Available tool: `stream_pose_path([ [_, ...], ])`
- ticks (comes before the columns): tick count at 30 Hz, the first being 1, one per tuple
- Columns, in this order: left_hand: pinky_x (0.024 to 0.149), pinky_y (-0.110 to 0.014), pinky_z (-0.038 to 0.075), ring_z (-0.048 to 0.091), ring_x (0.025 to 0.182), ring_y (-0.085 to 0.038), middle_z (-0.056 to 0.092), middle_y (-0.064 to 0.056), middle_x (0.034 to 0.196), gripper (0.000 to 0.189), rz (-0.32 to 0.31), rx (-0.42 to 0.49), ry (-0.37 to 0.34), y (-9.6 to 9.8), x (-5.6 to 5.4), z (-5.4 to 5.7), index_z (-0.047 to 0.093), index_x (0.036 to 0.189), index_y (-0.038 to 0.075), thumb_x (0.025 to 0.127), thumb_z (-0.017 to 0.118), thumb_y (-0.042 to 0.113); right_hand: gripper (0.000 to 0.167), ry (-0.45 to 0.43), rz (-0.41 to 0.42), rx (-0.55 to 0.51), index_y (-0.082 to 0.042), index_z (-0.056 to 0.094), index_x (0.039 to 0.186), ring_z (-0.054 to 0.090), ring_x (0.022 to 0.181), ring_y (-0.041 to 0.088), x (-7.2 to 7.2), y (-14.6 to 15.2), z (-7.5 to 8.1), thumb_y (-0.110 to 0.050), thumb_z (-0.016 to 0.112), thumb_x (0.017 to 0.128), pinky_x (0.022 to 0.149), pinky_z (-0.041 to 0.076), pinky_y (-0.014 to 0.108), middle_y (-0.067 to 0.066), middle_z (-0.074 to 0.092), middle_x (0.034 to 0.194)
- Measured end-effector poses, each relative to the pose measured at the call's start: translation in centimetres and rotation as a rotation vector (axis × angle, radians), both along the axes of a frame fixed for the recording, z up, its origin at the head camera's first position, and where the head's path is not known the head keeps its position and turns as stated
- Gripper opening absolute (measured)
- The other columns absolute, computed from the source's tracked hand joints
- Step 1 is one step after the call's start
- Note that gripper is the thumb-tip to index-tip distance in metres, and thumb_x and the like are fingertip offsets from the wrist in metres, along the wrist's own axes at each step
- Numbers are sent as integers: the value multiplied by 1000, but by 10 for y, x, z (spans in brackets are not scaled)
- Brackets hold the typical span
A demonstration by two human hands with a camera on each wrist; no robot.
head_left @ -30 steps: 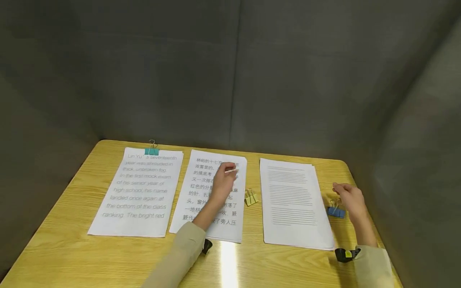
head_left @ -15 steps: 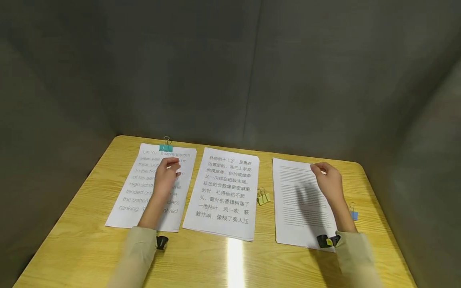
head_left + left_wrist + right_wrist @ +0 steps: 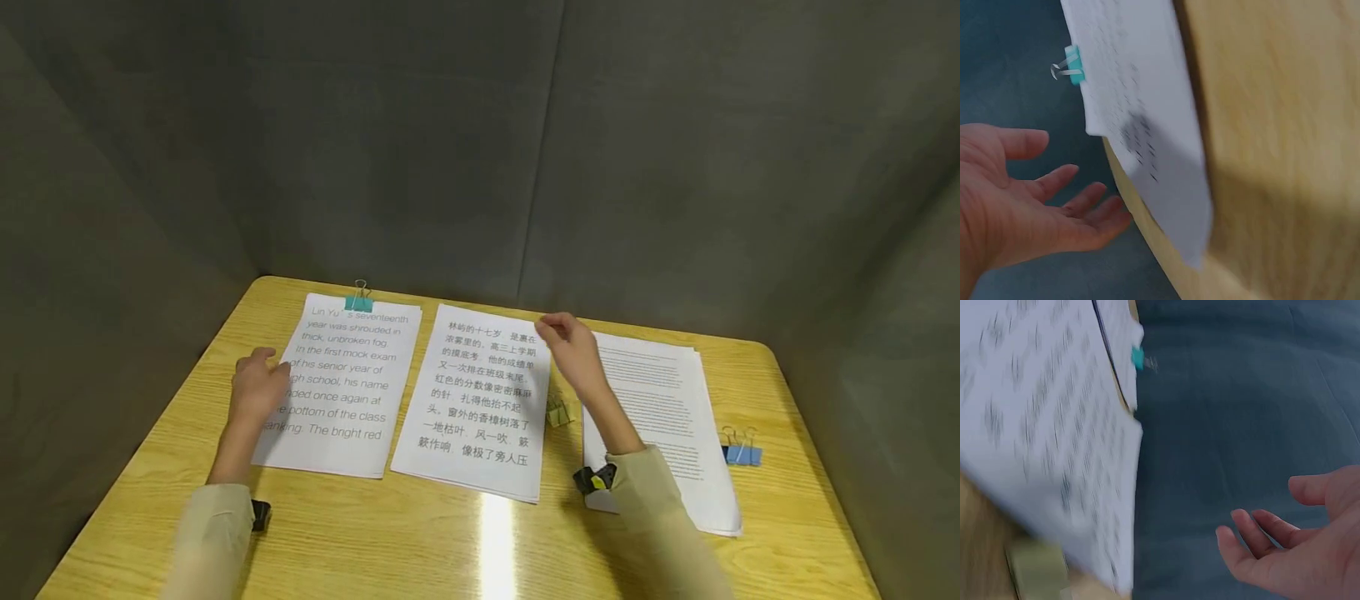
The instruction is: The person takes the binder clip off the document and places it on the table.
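Observation:
My left hand [image 3: 258, 385] hovers over the left edge of the paper stack with English print [image 3: 345, 383], its fingers loosely bent and holding nothing. A teal binder clip [image 3: 359, 304] grips that stack's top edge. The right hand [image 3: 572, 350], also holding nothing, is above the top right corner of the middle stack with Chinese print [image 3: 480, 400]. Thumb and fingers stand apart in the right wrist view. Just below that hand a yellow binder clip [image 3: 559, 412] lies on the table, partly covered by the forearm.
A third stack, printed in small lines [image 3: 660, 400], lies at the right, partly behind the right forearm. Beside its right edge is a blue binder clip [image 3: 742, 455]. The wooden table [image 3: 375, 533] backs onto a dark grey curtain [image 3: 420, 150].
Both hands have swept leftward: the left from the middle stack to the English one's left edge, the right from near the blue clip to the middle stack. The head view has shifted.

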State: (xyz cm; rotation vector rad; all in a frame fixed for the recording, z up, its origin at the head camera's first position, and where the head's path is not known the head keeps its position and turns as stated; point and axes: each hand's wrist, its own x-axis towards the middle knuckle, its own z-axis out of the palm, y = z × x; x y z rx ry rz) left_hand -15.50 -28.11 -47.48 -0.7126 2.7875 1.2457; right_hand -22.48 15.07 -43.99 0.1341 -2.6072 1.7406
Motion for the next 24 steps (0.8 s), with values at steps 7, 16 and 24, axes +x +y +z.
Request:
stream_pose_path([
  [7,111,-66,33,33,136,-59,28,-45,149,64,-16,-11,-124,-25,5,-9,22,156,-14,107,39,23,33,-230,171,-258,13,61,125,67,110,44,6,-71,-25,-12,59,103,95,57,44,31,65,123],
  [16,114,-62,32,34,142,-54,31,-40,155,66,-16,91,-130,-31,4,-11,17,157,-14,108,38,26,30,-474,273,-350,14,61,120,73,98,37,21,-129,-55,-8,62,100,86,61,38,28,68,110],
  [24,114,-61,32,35,141,-54,30,-40,156,66,-17,121,-154,-29,4,-12,18,156,-15,107,41,22,39,-592,297,-451,20,53,129,72,101,40,28,-153,-62,-8,60,103,84,61,35,30,64,115],
])
